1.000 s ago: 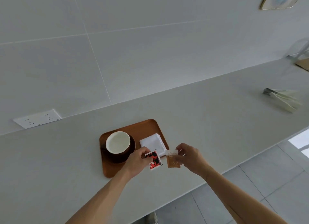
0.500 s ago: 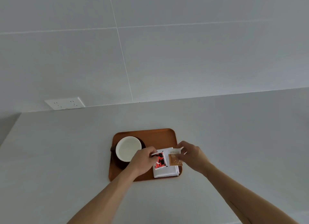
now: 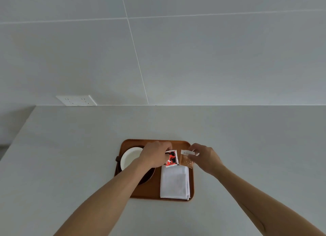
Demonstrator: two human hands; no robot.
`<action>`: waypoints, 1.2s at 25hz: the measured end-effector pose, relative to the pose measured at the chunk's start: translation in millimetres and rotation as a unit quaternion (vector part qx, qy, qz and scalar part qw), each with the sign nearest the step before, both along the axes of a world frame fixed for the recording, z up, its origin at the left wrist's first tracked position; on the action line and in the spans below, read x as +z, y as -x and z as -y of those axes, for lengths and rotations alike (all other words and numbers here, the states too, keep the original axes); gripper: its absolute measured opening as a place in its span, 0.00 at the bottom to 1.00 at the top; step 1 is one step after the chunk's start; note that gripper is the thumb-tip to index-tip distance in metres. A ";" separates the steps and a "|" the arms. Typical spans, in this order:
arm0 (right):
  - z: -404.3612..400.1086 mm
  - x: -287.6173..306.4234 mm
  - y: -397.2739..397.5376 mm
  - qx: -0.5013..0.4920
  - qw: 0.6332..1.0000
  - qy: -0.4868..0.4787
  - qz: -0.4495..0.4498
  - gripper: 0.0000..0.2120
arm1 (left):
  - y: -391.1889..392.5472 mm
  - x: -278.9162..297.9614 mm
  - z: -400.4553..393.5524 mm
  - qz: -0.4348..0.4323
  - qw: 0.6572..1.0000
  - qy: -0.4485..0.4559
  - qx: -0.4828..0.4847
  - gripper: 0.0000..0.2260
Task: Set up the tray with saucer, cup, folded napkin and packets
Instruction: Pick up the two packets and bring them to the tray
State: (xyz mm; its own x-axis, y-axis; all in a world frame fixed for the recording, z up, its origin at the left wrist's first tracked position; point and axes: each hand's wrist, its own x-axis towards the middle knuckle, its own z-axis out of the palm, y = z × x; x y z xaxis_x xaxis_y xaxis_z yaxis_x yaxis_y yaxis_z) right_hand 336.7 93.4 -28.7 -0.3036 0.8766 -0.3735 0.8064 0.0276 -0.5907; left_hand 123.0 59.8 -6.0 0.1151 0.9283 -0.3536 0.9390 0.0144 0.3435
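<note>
A brown wooden tray (image 3: 147,191) lies on the grey counter. On its left side a white cup (image 3: 129,158) stands on a dark saucer (image 3: 147,175), both partly hidden by my left arm. A folded white napkin (image 3: 174,182) lies on the tray's right side. My left hand (image 3: 154,155) pinches a red, black and white packet (image 3: 171,158) over the napkin's far end. My right hand (image 3: 205,158) pinches a brown packet (image 3: 185,160) right beside it. Whether the packets touch the tray or napkin I cannot tell.
A white socket plate (image 3: 76,100) sits on the tiled wall at the back left. The grey counter (image 3: 70,165) spreads out on both sides of the tray, and its left edge (image 3: 17,135) runs diagonally at far left.
Both hands carried the packets away from me, from above the napkin's near part to its far end. The view swung, so the tray now lies square in front.
</note>
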 end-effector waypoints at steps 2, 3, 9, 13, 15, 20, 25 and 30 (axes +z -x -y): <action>-11.7 -6.4 6.2 0.006 1.000 0.003 0.012 0.10 | 2.9 -4.2 -19.9 -0.030 0.999 0.032 -0.018 0.08; -16.7 -9.7 9.8 0.009 1.000 0.008 0.021 0.10 | 4.9 -7.2 -29.2 -0.044 0.997 0.052 -0.025 0.08; -41.1 -32.5 27.9 0.037 0.997 0.025 0.070 0.12 | 13.1 -29.4 -65.8 -0.062 0.987 0.142 -0.048 0.09; -44.6 -42.5 34.3 0.056 0.993 -0.004 0.103 0.13 | 13.9 -44.7 -71.2 -0.038 0.986 0.152 -0.055 0.09; -42.1 -45.4 34.5 0.081 0.987 -0.054 0.131 0.12 | 13.6 -49.7 -71.8 -0.049 0.990 0.118 -0.065 0.08; -38.4 -49.2 35.5 0.128 0.972 -0.125 0.152 0.12 | 10.9 -55.6 -70.9 -0.065 0.992 0.037 -0.103 0.08; -37.2 -51.4 38.5 0.143 0.966 -0.144 0.159 0.12 | 6.3 -59.5 -68.8 -0.108 0.987 -0.004 -0.122 0.08; -32.2 -53.4 34.8 0.137 0.964 -0.159 0.164 0.13 | 4.3 -59.7 -64.9 -0.171 0.974 -0.030 -0.145 0.08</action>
